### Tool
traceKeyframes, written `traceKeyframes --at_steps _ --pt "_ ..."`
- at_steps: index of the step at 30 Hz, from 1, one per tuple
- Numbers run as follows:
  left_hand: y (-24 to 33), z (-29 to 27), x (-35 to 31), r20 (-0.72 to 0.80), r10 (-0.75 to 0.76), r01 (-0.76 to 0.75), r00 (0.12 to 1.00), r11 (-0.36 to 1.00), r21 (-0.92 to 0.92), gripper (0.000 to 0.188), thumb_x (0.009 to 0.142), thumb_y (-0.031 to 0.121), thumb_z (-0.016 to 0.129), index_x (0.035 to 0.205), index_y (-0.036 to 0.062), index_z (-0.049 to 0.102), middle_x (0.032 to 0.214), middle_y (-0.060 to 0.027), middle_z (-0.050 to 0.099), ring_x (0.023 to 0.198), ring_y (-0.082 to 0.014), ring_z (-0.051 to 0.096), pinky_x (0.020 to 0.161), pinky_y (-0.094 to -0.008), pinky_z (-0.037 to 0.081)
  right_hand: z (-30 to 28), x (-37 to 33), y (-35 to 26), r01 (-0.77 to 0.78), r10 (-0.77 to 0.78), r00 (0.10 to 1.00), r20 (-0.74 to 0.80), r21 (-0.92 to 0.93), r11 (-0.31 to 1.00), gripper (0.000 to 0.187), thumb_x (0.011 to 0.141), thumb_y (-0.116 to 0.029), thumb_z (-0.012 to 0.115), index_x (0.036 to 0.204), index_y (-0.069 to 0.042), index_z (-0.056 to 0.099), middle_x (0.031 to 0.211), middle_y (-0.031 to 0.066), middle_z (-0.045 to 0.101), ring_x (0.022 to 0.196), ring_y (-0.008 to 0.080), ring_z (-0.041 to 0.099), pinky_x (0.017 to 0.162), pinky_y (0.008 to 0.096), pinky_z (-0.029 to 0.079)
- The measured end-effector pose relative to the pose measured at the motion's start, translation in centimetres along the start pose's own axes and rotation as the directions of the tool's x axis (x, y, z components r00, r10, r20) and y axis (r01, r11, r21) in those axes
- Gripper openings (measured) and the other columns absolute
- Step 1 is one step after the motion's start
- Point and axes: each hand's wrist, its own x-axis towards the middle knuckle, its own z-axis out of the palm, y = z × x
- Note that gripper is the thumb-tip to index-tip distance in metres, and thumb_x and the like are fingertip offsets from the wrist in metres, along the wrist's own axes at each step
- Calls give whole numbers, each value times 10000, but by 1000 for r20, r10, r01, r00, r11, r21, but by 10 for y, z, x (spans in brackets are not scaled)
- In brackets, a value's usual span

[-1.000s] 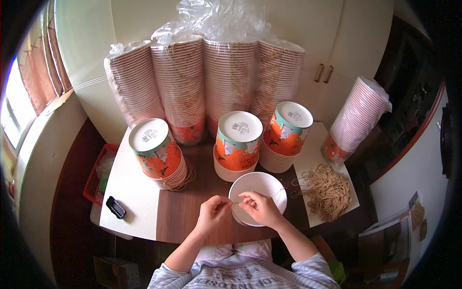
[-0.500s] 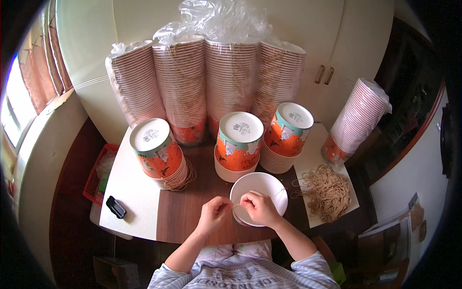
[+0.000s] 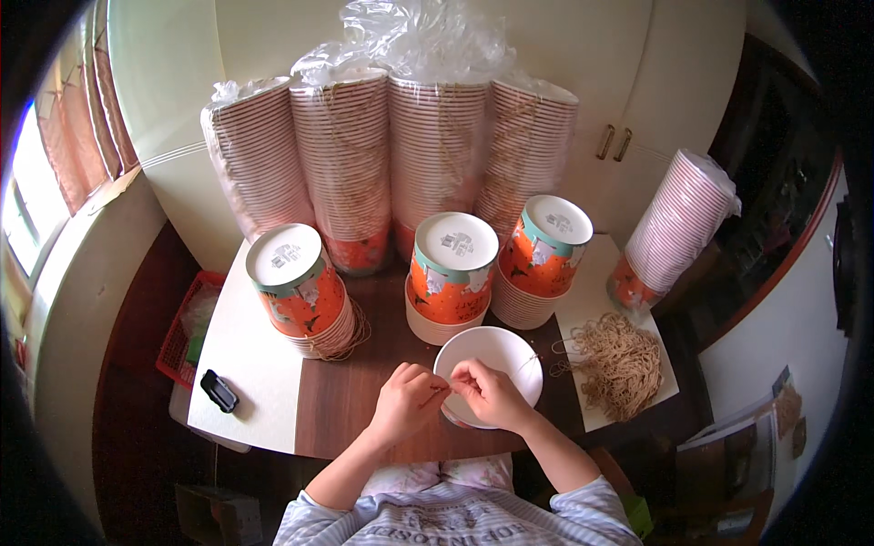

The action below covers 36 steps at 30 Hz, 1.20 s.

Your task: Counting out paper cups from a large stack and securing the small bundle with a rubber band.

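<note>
A white-lined paper bucket (image 3: 487, 341) stands mouth up near the table's front edge. My left hand (image 3: 407, 400) is closed in a pinch just outside its left rim. Over the mouth, my right hand (image 3: 487, 391) pinches close beside the left fingertips. Both seem to hold a thin string, mostly hidden by the fingers. A thin strand (image 3: 526, 366) shows at the bucket's inner right wall. Right of the bucket lies a heap of tan strings (image 3: 624, 369), with a few loops reaching toward it.
Upside-down orange bucket stacks stand at left (image 3: 296, 282), middle (image 3: 452, 273) and right (image 3: 548, 250). Behind them rise tall bagged stacks (image 3: 341, 164). Another bagged stack (image 3: 674, 227) leans at far right. A small black case (image 3: 219, 391) lies left; a red basket (image 3: 177, 341) sits beyond the edge.
My left hand has moved right and slightly up, so the fingertips of both hands nearly meet. The bucket has shifted very slightly left.
</note>
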Motion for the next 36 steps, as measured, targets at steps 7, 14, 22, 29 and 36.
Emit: traceKeyframes --at_steps 7,14,22,29,36 --pt "3 0 -2 33 -18 18 999 1000 -8 111 673 95 665 755 78 592 749 -53 543 697 -247 519 599 -344 449 -1 -5 2 10 -5 999 -32 154 988 268 819 -3 548 1021 0 373 788 63 558 721 118 569 669 231 436" --pt "-12 6 -24 -38 -159 152 987 978 -143 140 687 -1 631 809 52 587 787 -72 537 737 -211 544 592 -292 455 -10 -11 -23 -47 42 999 35 149 988 168 813 -27 532 959 -34 449 786 95 588 737 228 598 667 311 443" --pt "-29 39 -58 -107 -393 284 913 803 -524 126 736 -52 581 825 37 567 757 -21 487 651 -82 461 557 -198 387 47 -62 -26 277 -301 953 15 -437 855 228 740 -44 549 965 -66 515 841 31 562 757 178 568 727 335 411" --pt "-22 50 -74 13 -540 401 842 609 -685 71 801 2 575 864 27 556 797 3 529 716 -44 478 605 -185 400 51 -73 4 388 -416 907 63 -510 768 167 732 -76 551 899 -65 541 827 21 567 734 156 562 715 308 426" --pt "-10 54 -80 327 -547 510 771 221 -831 112 874 91 516 917 9 579 824 2 569 740 -43 498 660 -187 420 47 -82 12 413 -421 899 118 -547 729 173 766 -115 519 933 -73 512 810 6 548 738 131 545 735 293 405"
